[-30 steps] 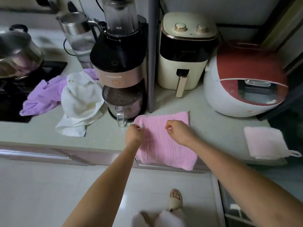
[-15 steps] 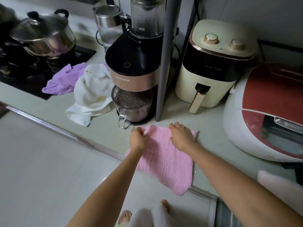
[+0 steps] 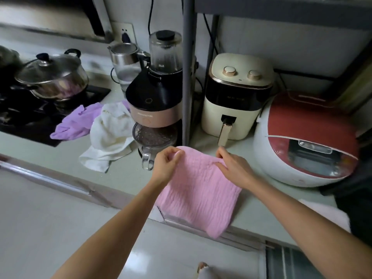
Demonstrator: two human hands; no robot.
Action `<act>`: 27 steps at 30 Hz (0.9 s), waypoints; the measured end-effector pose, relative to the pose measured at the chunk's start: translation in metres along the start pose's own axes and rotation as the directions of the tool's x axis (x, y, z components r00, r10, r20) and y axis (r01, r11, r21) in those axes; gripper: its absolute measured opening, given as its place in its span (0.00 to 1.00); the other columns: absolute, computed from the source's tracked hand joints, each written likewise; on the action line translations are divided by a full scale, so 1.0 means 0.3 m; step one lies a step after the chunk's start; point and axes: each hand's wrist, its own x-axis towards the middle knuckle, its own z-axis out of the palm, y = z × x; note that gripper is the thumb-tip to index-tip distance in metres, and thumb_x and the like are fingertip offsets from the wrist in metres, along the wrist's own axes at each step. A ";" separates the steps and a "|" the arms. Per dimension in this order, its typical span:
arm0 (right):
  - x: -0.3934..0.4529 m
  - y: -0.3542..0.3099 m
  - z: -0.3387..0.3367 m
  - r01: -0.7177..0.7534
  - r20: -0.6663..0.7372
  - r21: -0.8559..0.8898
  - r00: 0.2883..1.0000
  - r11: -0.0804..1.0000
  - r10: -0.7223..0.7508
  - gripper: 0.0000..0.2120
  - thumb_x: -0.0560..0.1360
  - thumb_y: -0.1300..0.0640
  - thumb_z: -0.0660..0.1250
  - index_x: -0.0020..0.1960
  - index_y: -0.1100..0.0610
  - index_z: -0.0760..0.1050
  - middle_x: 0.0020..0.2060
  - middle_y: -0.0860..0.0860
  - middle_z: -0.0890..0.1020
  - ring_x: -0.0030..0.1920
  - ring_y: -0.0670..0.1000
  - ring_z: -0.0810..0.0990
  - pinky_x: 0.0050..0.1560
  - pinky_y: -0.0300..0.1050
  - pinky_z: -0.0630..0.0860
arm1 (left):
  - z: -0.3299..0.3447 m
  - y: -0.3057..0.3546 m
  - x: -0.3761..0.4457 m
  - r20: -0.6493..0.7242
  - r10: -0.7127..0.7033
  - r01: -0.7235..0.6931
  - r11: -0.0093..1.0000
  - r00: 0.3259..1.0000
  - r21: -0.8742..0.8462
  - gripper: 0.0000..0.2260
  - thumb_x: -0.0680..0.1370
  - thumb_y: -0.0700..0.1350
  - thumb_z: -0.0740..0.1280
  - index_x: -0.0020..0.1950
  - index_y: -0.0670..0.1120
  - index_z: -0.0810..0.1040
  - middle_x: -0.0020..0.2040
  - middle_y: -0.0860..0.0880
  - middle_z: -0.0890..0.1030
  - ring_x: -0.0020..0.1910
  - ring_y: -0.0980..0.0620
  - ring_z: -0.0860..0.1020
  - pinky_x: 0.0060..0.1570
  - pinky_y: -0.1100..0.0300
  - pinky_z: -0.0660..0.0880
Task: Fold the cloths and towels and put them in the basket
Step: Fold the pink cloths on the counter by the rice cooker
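Pink cloth [image 3: 198, 190] lies on the countertop [image 3: 120, 174] in front of the blender [image 3: 155, 101], its near edge overhanging; left hand [image 3: 166, 168] pinches its far left corner; right hand [image 3: 233, 168] pinches its far right corner; white towel [image 3: 108, 137] and purple cloth [image 3: 77, 123] sit crumpled left of the blender.

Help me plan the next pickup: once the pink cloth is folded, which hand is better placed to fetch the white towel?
Left. The left hand pinches the pink cloth on the side nearer the white towel. The right hand would probably have to cross over.
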 end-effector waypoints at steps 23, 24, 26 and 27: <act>-0.349 -0.222 -0.218 -0.234 -0.178 -0.045 0.958 0.971 0.223 0.08 0.72 0.56 0.70 0.41 0.61 0.81 0.39 0.53 0.81 0.41 0.53 0.77 0.44 0.45 0.70 | -0.236 0.291 -0.120 0.456 0.274 -0.326 0.945 0.847 0.037 0.08 0.71 0.42 0.75 0.37 0.40 0.79 0.34 0.46 0.82 0.28 0.57 0.78 0.27 0.68 0.73; -0.351 -0.224 -0.220 -0.246 -0.139 -0.078 0.962 0.966 0.233 0.08 0.72 0.55 0.70 0.41 0.60 0.81 0.40 0.52 0.81 0.40 0.52 0.77 0.45 0.46 0.71 | -0.241 0.294 -0.117 0.425 0.284 -0.320 0.947 0.859 0.013 0.08 0.71 0.43 0.76 0.37 0.40 0.80 0.34 0.45 0.83 0.30 0.53 0.80 0.30 0.65 0.76; -0.355 -0.224 -0.222 -0.270 -0.046 -0.131 0.963 0.954 0.266 0.07 0.72 0.54 0.69 0.41 0.58 0.81 0.41 0.50 0.80 0.41 0.50 0.77 0.47 0.47 0.74 | -0.248 0.299 -0.105 0.364 0.289 -0.302 0.953 0.886 -0.020 0.08 0.71 0.43 0.76 0.38 0.39 0.81 0.35 0.44 0.83 0.33 0.49 0.83 0.34 0.60 0.80; -0.359 -0.221 -0.223 -0.276 -0.005 -0.142 0.960 0.950 0.278 0.07 0.72 0.54 0.69 0.40 0.58 0.80 0.41 0.50 0.80 0.41 0.51 0.77 0.47 0.49 0.75 | -0.250 0.301 -0.097 0.332 0.286 -0.294 0.955 0.899 -0.026 0.08 0.71 0.43 0.76 0.38 0.39 0.81 0.36 0.44 0.84 0.34 0.49 0.83 0.36 0.59 0.81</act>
